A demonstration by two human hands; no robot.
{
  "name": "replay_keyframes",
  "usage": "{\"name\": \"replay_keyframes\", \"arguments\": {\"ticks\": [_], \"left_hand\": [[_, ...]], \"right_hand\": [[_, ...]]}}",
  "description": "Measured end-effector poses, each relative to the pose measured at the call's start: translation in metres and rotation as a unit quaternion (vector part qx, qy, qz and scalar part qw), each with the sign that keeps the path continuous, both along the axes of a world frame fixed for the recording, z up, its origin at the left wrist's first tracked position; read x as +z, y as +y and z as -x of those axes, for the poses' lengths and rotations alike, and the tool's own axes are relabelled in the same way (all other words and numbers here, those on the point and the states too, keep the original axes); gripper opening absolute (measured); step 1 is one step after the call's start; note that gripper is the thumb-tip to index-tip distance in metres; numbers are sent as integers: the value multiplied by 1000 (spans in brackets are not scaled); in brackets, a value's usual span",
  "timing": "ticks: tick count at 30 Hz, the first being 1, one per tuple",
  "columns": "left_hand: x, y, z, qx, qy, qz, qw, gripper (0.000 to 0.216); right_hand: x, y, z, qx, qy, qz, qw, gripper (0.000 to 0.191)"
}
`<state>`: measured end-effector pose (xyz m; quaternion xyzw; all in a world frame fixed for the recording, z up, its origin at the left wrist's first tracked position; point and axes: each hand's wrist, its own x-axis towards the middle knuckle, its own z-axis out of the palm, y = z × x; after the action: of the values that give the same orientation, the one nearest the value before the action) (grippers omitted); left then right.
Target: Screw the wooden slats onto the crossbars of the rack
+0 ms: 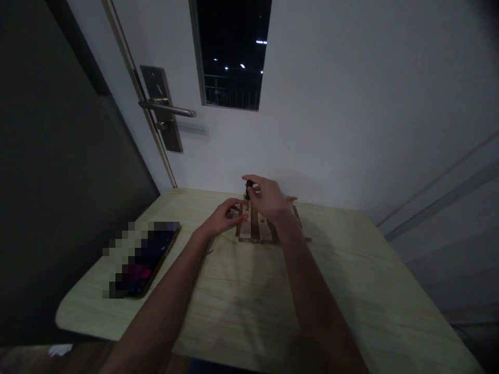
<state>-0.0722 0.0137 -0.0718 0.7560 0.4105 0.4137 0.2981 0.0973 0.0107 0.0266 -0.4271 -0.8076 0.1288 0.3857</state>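
Note:
A small slatted wooden piece [265,231], with light strips and darker gaps between them, lies near the back edge of the table. My right hand [268,196] grips a black-handled screwdriver [249,189], held upright over the left strip. At the left edge of the wood, my left hand [228,214] has its thumb and forefinger resting on that same strip, close to the tool's lower end, and its other fingers curled at the side. The tool's tip and any screw under it are too small to make out. My right hand and forearm hide part of the wood's right side.
The pale wood-grain table [241,306] stands against a white door with a metal handle [167,108] and a dark window [233,52]. A phone [150,262], partly pixelated, lies at the table's left. Near my left wrist is a small thin dark piece [209,252].

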Motion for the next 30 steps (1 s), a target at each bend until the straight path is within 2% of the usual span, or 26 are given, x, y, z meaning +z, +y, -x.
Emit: {"name": "replay_keyframes", "arguments": {"ticks": [4, 10, 15, 21, 24, 30], "left_hand": [[-1, 0, 1, -3, -7, 6, 1000, 42], [0, 0, 1, 1, -8, 14, 1000, 44], [-5, 3, 2, 5, 2, 3, 1000, 41], [-3, 3, 2, 5, -3, 3, 1000, 42], [-1, 1, 0, 2, -14, 13, 1000, 41], [-4, 2, 1, 5, -18, 16, 1000, 44]], "right_hand": [[-1, 0, 0, -7, -15, -15, 1000, 33], [-5, 6, 1, -70, -39, -18, 997, 22], [-1, 2, 2, -35, -15, 4, 999, 24], [2, -3, 4, -20, -55, -8, 998, 36], [1, -1, 3, -32, -68, -20, 997, 32], [-1, 2, 1, -40, -22, -22, 999, 17]]}}
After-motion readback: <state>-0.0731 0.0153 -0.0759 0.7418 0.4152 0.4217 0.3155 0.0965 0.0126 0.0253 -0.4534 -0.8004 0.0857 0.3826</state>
